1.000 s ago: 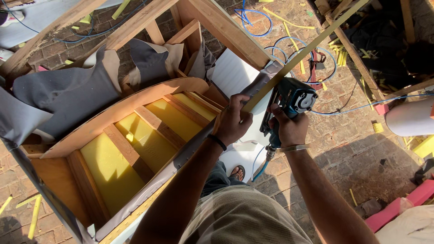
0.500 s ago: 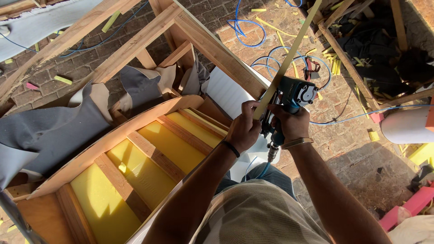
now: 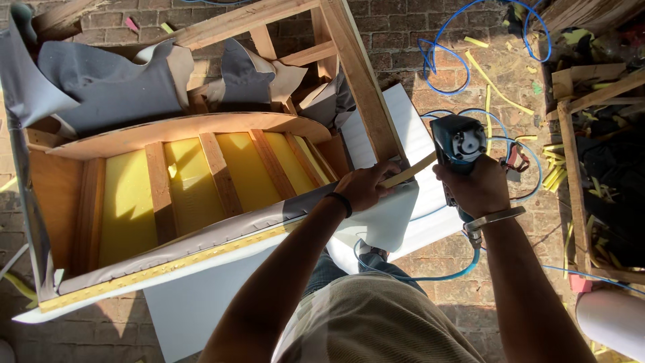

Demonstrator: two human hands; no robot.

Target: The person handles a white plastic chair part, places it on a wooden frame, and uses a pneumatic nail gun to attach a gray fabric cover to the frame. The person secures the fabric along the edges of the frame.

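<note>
Left hand (image 3: pixel 366 188) pinches a thin yellow strip (image 3: pixel 406 171) at the curved wooden frame's (image 3: pixel 195 128) grey-covered edge; beside it, right hand (image 3: pixel 477 188) grips a blocky stapler (image 3: pixel 458 142).

The wooden frame (image 3: pixel 201 168) lies left of the staple gun (image 3: pixel 459 144), hose (image 3: pixel 463 60) behind.

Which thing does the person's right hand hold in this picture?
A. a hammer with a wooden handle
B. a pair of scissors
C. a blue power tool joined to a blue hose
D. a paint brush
C: the right hand grips a blue power tool with a blue hose running from below it, while the left hand presses a thin yellow strip at the edge of the wooden frame.
</note>
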